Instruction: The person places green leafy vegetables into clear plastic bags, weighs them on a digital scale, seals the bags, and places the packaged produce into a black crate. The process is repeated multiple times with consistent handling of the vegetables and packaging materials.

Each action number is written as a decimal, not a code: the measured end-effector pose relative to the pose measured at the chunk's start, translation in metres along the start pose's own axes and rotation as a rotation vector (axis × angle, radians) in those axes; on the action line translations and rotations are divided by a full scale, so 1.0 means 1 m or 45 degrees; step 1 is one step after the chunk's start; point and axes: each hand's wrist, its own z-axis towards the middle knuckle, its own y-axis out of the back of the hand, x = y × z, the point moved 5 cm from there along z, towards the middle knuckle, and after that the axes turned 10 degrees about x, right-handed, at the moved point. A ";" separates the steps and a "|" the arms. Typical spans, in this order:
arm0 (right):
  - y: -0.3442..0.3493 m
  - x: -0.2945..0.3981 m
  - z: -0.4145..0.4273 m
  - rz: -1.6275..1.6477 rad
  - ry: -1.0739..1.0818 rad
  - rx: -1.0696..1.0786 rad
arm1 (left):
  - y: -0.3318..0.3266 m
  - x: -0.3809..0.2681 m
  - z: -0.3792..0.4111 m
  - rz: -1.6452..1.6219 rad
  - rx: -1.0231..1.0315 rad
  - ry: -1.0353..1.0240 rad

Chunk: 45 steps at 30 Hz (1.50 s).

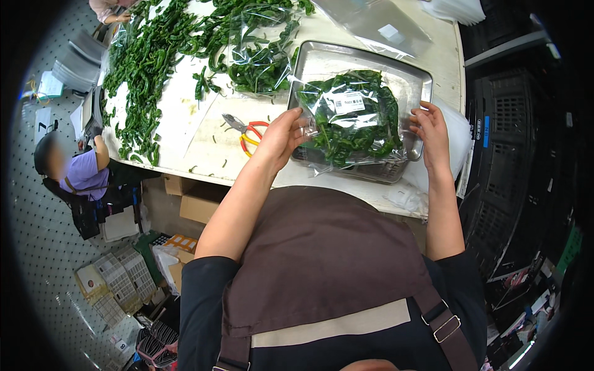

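A clear plastic bag of green peppers (355,120) with a white printed label lies over a metal tray (362,48). My left hand (290,132) is at the bag's left edge, thumb and fingers around the loose film; how firmly they hold it I cannot tell. On the other side, my right hand (429,123) is beside the bag at the tray's right rim, fingers curled and apart, with no clear grip on anything. Pliers with red and yellow handles (243,130) lie left of my left hand. Another clear bag of green peppers (260,65) rests behind them.
Loose green peppers (148,69) spread over the left and back of the table (204,157). Flat plastic bags (376,23) lie at the back right. Black crates (506,116) stand right of the table. A person in purple (88,169) sits at left; another person's arm (111,16) shows at back left.
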 end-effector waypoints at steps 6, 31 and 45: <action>-0.021 -0.001 0.000 -0.092 -0.201 0.031 | 0.003 0.004 0.017 -0.110 0.079 0.018; -0.035 0.011 -0.037 0.399 -0.072 0.490 | -0.045 -0.001 -0.008 0.027 0.144 -0.134; 0.135 0.102 -0.130 0.406 0.396 -0.093 | -0.119 -0.002 -0.029 0.218 0.505 -0.107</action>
